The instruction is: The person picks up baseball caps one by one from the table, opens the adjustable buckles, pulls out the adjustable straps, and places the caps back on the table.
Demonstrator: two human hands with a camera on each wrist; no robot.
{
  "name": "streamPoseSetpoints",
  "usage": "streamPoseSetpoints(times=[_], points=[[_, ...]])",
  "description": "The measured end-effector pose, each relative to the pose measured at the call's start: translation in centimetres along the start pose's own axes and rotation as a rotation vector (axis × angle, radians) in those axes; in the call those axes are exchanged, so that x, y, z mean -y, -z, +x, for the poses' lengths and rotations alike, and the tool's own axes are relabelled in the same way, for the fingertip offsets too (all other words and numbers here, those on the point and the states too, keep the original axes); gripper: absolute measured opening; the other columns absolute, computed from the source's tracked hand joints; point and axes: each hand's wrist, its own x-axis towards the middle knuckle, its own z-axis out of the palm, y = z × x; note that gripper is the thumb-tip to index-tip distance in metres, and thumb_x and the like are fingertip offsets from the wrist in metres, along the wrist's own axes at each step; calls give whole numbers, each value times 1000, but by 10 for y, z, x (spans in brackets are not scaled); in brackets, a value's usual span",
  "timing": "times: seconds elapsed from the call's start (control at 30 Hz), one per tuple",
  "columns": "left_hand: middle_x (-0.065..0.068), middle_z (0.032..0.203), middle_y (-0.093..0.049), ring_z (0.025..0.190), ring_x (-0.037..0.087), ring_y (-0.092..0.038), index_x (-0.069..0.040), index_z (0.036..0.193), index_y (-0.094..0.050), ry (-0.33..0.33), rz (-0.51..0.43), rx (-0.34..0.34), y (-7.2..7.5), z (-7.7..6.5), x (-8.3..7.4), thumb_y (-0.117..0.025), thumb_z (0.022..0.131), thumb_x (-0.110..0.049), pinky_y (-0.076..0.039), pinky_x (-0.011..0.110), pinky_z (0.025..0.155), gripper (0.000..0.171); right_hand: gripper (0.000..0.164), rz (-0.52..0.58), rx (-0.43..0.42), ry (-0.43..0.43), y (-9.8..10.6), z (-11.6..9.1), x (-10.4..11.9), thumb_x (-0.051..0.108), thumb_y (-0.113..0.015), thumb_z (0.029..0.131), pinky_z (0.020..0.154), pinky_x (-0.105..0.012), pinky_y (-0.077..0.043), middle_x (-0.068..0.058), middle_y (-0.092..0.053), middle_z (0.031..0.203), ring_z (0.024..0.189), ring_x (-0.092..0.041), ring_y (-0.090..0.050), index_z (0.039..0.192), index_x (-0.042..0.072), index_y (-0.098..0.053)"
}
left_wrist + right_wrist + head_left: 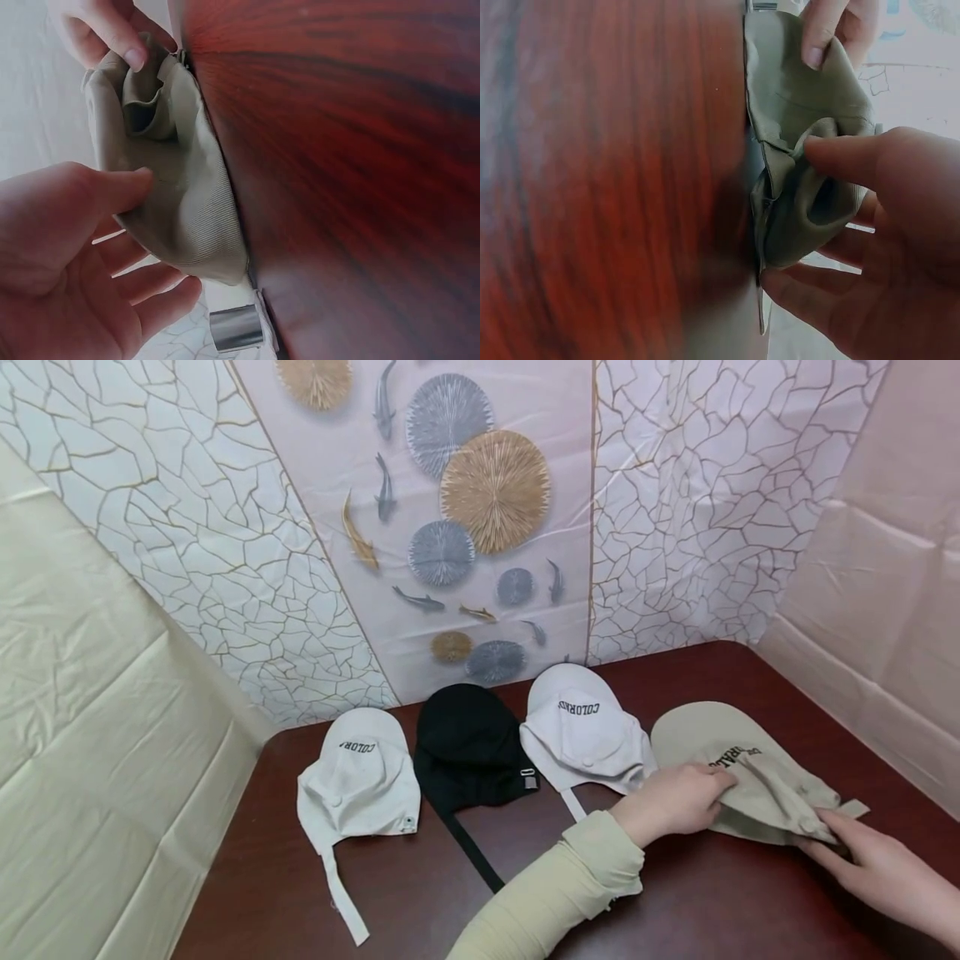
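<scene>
A khaki baseball cap (701,735) with dark lettering lies at the right end of the table, its brim toward the back wall. My left hand (675,797) holds its left edge, the thumb (124,187) inside the opening and the fingers outside. At the right edge my right hand (877,868) pinches the folded fabric between thumb and fingers. The cap's opening (795,97) faces me, and part of the fabric is folded inward there. A short pale strap (853,809) sticks out by the right hand.
Left of the khaki cap lie a white cap (573,727), a black cap (468,743) and another white cap (367,785) in a row, straps trailing forward. They rest on a dark red wooden table (255,877). Patterned cloth (495,493) hangs behind.
</scene>
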Motion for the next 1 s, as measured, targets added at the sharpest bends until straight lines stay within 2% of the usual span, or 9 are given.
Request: streamPoseSetpoints(times=[0.07,0.17,0.27,0.33,0.4,0.5,0.73,0.83,1.0], points=[[-22,122,-52,108,-6,-48,-35,126,-52,-4,-20,0,2,-1,1,-54,92,-30,-42,16,79,34,33,7,8,-15,0,-1,0,28,-67,86,62,-19,-39,-17,-59,108,88,13,-44,111,8,-57],[-22,119,-54,106,-8,-48,-34,128,-53,-17,-86,2,6,-1,5,-50,94,-28,-38,12,82,34,53,21,71,-82,1,-3,-2,37,-61,89,76,-37,-44,-30,-51,119,109,-16,-52,125,-2,-50],[-18,101,-60,90,-7,-52,-31,123,-57,-38,-187,-17,16,-4,10,-48,96,-26,-37,10,75,29,64,57,37,-115,3,-12,-3,36,-60,90,88,-32,-37,-38,-42,125,132,-6,-23,132,-8,-41],[-15,87,-59,79,-4,-52,-27,116,-59,-52,-255,-40,24,-6,15,-47,96,-24,-37,10,69,23,61,135,-37,-105,4,-18,-1,30,-61,91,90,-19,-33,-18,-43,137,126,12,-17,136,-4,-39],[-14,73,-52,68,-2,-48,-24,105,-60,-48,-323,-74,32,-8,21,-47,96,-22,-36,11,63,16,53,269,-172,-31,5,-24,3,11,-62,89,81,-4,-29,4,-49,134,108,27,-23,136,0,-42],[-12,68,-51,63,0,-49,-23,102,-61,2,-426,-120,41,-11,33,-46,97,-22,-37,12,59,15,54,498,-300,32,9,-28,8,-8,-58,87,78,-2,-34,29,-47,123,105,17,-45,137,2,-42],[-7,64,-48,63,3,-49,-21,86,-56,75,-545,-240,52,-15,58,-40,100,-31,-37,13,60,24,42,905,-491,49,5,-30,2,-13,-42,92,72,-8,-44,14,-65,104,91,5,-60,117,16,-61],[-6,63,-46,62,4,-48,-19,82,-53,77,-562,-249,53,-16,65,-39,100,-31,-37,14,60,26,41,1107,-480,130,-1,-29,-2,-14,-37,93,71,-12,-46,3,-69,98,89,-3,-64,110,10,-65],[-5,63,-46,62,4,-48,-20,82,-53,79,-592,-249,53,-18,68,-39,100,-32,-37,14,59,26,40,1087,-287,43,-6,-25,-4,-2,-33,99,71,-12,-46,7,-68,99,92,0,-62,109,18,-66]])
